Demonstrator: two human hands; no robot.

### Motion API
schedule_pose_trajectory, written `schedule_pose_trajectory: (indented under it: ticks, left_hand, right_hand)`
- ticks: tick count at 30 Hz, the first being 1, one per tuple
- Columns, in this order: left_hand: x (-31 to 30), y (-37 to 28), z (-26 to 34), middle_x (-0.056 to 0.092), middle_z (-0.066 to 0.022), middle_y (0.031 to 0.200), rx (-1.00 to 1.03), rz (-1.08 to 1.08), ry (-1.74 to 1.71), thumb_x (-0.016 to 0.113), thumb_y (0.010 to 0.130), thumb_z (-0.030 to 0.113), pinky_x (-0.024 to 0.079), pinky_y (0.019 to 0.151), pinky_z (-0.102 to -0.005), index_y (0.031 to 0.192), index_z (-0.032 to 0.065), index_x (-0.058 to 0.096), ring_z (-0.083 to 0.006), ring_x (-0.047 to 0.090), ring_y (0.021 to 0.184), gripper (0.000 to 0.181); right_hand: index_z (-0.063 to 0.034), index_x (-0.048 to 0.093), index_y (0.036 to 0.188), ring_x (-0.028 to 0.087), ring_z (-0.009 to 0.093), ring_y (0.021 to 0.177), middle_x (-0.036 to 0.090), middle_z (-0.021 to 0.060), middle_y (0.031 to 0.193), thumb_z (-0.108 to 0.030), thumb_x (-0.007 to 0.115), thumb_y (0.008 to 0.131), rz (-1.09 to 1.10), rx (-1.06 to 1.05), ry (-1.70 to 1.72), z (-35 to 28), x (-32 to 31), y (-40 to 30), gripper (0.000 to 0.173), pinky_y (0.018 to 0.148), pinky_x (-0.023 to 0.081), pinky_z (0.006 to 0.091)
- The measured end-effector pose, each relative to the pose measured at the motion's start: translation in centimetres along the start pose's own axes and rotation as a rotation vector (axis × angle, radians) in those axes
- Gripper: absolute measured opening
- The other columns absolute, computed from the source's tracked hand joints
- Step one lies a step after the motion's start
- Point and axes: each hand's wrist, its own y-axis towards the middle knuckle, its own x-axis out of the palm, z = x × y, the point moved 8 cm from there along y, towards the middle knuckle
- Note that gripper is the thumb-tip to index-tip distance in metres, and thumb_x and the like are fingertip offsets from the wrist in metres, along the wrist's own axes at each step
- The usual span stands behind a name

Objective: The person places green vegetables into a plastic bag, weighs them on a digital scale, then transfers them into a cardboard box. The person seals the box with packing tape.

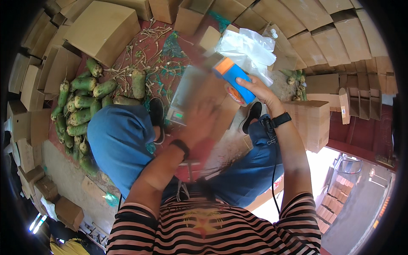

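Observation:
My right hand grips a blue and orange tape dispenser with a roll of packing tape on its underside, raised over a cardboard box. My left hand is blurred by motion; it lies over or on the box, fingers spread, with nothing seen in it. Just left of the box, a digital scale with a lit green display sits on the floor between my feet. Blur hides where box and scale meet.
Large green radishes are piled at the left, beside cut stalks strewn on the red floor. Clear plastic bags lie beyond the box. A closed carton stands at upper left, another carton at right, and stacked cartons line the surroundings.

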Motion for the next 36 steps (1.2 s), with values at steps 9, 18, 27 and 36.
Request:
schedule_pose_trajectory:
  ticks: [9,18,27,36]
  left_hand:
    - [-0.8,0.3,0.0,0.042,-0.0132,0.139,-0.028,-0.021,-0.062,0.053,0.084,0.023,0.023,0.110,-0.0502,0.118,0.0113,0.058,-0.0285,0.035,0.133,0.037]
    - [3.8,6.5,-14.2,0.059,-0.0115,0.117,-0.796,0.122,-1.057,0.055,0.092,0.037,0.039,0.098,-0.0380,0.120,0.0051,0.058,-0.0232,0.054,0.110,0.043]
    - [4.3,10.4,-11.0,0.064,-0.0071,0.109,-0.844,-0.215,-1.780,0.065,0.087,0.042,0.050,0.078,-0.0275,0.119,0.0006,0.059,-0.0137,0.062,0.091,0.053]
    - [6.0,11.4,-12.6,0.064,-0.0049,0.106,-0.731,-0.169,-1.675,0.063,0.090,0.033,0.048,0.078,-0.0253,0.112,0.0016,0.061,-0.0103,0.059,0.091,0.039]
  right_hand:
    - [-0.0012,0.060,0.114,0.059,0.011,0.085,0.065,0.0056,0.097,-0.050,0.065,0.084,-0.080,0.029,-0.085,-0.3,0.3,1.3,0.057,0.076,0.049,0.0254]
    - [-0.0014,0.062,0.103,0.059,0.011,0.073,0.064,0.0050,0.085,-0.043,0.064,0.086,-0.109,0.031,-0.041,-0.7,0.5,2.1,0.044,0.065,0.049,0.0252]
    - [-0.0019,0.061,0.097,0.058,0.010,0.067,0.063,0.0039,0.081,-0.038,0.063,0.089,-0.150,0.014,0.029,-2.4,1.4,1.1,0.037,0.061,0.048,0.0252]
    - [-0.0032,0.064,0.099,0.059,0.009,0.072,0.065,0.0026,0.083,-0.041,0.067,0.086,-0.053,0.097,-0.071,-0.8,0.2,2.0,0.040,0.065,0.049,0.0243]
